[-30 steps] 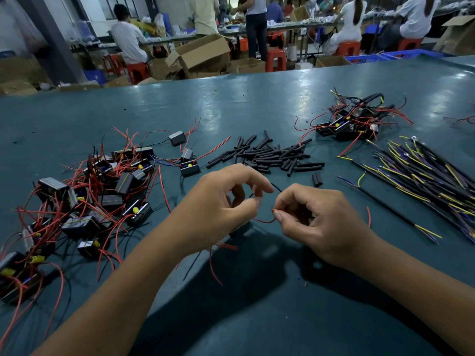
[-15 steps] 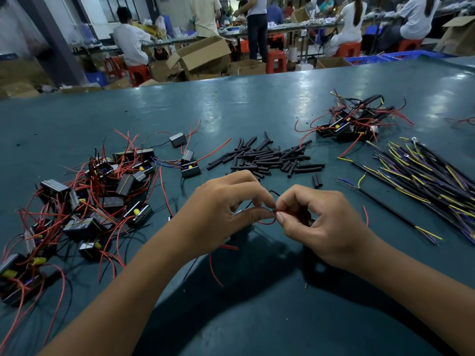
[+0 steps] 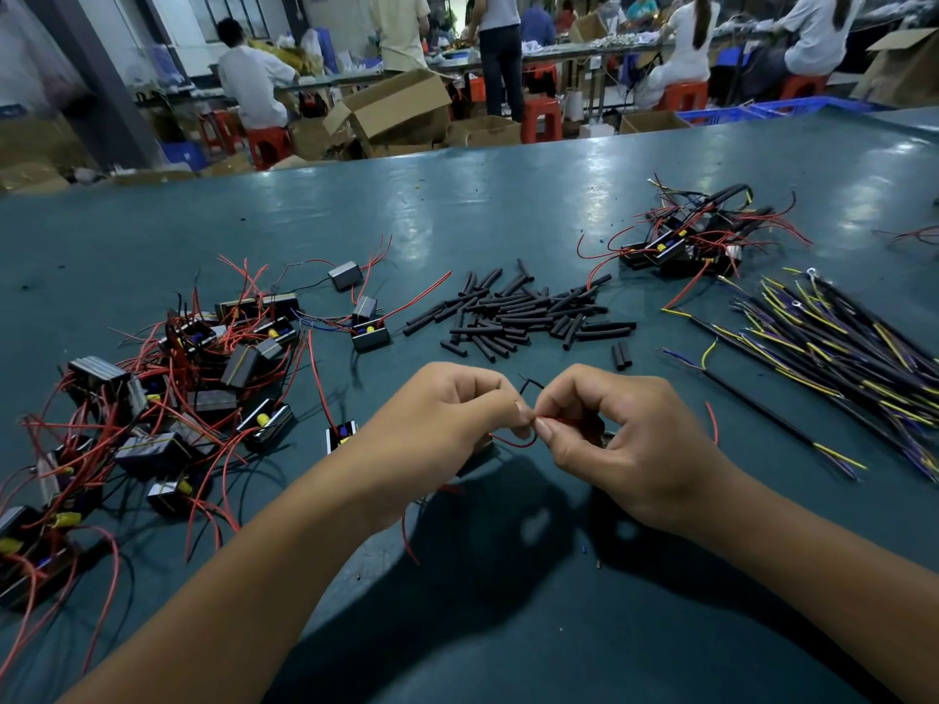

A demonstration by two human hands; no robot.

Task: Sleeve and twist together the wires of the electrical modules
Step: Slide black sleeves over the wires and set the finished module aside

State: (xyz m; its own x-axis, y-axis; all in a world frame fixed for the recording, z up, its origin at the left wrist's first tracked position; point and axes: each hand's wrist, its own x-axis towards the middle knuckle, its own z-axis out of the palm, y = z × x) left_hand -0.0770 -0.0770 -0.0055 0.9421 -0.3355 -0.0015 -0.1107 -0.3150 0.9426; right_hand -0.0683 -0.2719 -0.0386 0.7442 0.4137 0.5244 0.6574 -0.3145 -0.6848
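Note:
My left hand (image 3: 437, 424) and my right hand (image 3: 615, 434) meet fingertip to fingertip above the green table (image 3: 508, 205). Both pinch a thin red wire (image 3: 518, 442) that loops below the fingertips, and a short black wire end (image 3: 531, 382) sticks up between them. The module these wires belong to is mostly hidden under my hands. Loose black sleeve tubes (image 3: 523, 312) lie in a heap just beyond my hands. A pile of black modules with red wires (image 3: 167, 393) lies to the left.
A smaller heap of modules with wires (image 3: 696, 241) sits at the far right, and a bundle of black cables with yellow and purple ends (image 3: 833, 353) lies right of my hands. People sit and stand at benches beyond the table's far edge, among cardboard boxes (image 3: 396, 104).
My two hands have closed the gap and now touch at the fingertips on the red wire. A black wire end now shows above them.

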